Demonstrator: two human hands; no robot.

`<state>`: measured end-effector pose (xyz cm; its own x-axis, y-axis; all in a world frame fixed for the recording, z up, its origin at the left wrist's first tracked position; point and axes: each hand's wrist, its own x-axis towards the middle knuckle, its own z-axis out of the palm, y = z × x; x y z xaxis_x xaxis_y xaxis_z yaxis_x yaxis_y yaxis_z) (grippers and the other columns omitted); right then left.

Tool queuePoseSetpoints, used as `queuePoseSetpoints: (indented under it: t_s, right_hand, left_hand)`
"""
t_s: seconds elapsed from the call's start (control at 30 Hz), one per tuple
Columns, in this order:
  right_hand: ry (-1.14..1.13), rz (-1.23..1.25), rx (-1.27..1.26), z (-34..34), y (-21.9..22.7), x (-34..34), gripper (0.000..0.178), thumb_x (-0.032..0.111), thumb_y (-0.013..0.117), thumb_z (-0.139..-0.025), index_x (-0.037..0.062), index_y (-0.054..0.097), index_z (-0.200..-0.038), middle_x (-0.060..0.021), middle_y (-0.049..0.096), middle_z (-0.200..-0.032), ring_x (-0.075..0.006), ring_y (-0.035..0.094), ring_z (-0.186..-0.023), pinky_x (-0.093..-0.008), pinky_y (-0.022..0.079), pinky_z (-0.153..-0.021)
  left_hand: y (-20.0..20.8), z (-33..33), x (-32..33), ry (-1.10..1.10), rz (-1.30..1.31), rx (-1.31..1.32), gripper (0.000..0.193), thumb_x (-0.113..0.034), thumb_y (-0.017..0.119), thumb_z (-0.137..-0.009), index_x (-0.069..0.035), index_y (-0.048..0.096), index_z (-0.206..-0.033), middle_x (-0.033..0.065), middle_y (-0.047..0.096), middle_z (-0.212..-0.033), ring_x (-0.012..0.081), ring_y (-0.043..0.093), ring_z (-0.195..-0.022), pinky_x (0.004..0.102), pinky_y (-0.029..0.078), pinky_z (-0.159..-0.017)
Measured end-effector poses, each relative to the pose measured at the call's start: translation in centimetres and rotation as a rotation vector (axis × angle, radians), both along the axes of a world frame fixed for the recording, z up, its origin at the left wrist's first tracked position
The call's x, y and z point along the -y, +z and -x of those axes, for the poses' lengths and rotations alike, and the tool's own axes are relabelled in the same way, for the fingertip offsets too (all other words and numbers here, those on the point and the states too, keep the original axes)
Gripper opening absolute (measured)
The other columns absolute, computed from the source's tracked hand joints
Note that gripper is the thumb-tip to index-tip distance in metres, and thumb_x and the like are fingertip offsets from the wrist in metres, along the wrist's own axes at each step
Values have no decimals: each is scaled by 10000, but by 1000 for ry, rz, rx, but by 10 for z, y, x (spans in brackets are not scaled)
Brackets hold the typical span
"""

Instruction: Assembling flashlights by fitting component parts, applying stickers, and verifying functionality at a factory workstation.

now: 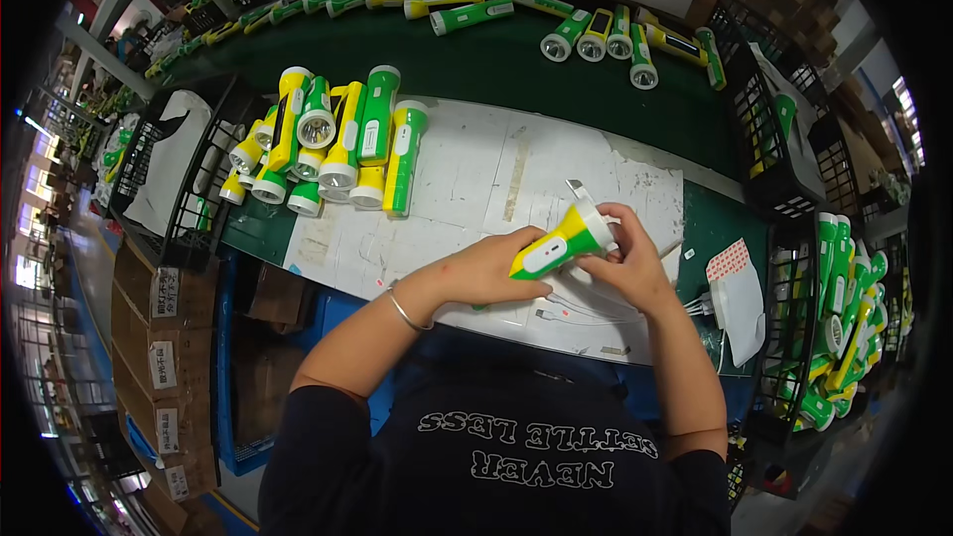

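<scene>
Workshop counter [457,164], white sheeting over dark green, row of green-and-yellow flashlights [474,15] lying along its far side. Left to right:

Far left: black crate [204,164] at the counter's left end, white sheet in it. Just beside it, flashlight pile [375,129], stacked, most heads toward the person, a few white end caps facing away.

Left grip [486,270]: closed around the tail end of the held flashlight [558,248], fingers on the far side, thumb on the near side. Palm partly hidden.

Held flashlight is between both hands, above the white sheeting, near side of the counter. Long axis diagonal: tail lower left into the left grip, white head upper right, away from the person. Thin pale piece [578,191] sticks out past the head; can't tell what it is. Switch plate faces up.

Right grip [640,263]: curled in, fingers at the head's right rim, thumb below. It's the nearer hand to the head; left is nearer to the tail.

White cables [606,316] under and near the hands. Farther right, white packet [738,313], then right-hand flashlights [844,308] heaped in a black crate.
</scene>
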<state>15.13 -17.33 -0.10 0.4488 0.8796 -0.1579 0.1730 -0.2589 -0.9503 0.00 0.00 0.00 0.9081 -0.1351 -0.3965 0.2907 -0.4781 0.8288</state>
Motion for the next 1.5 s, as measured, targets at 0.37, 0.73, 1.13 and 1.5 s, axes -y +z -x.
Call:
queuePoseSetpoints:
  t_s: [0.37,0.73,1.13,1.5]
  right_hand:
    - [-172,-13,11,4,-7,13,136,141,653,-796,24,602,-846,-33,613,-752,-87,539,-664,-222,426,-609]
    - [-246,-68,-346,-1,-8,19,147,115,657,-802,-13,606,-850,-20,610,-741,-52,533,-674,-176,419,-631]
    - [-329,-166,-291,5,-18,15,146,142,654,-808,6,599,-804,-13,594,-692,-43,516,-627,-179,395,-577]
    - [-75,-18,248,33,33,24,443,340,729,-690,39,573,-975,-115,586,-788,-224,604,-677,-289,469,-626]
  left_hand:
    - [-15,-11,25,435,39,393,634,-184,666,-735,21,355,-1247,223,540,-1071,326,560,-980,362,449,-839]
    - [-11,-17,46,501,-292,577,623,-166,677,-724,-56,380,-1261,176,513,-1019,338,556,-904,388,478,-759]
    - [-14,-22,54,568,-460,592,594,-195,679,-732,-101,399,-1248,142,499,-960,334,546,-870,403,475,-717]
    - [9,-39,57,480,921,555,529,-244,444,-925,-20,232,-1356,130,403,-1293,179,371,-1201,313,303,-1002]
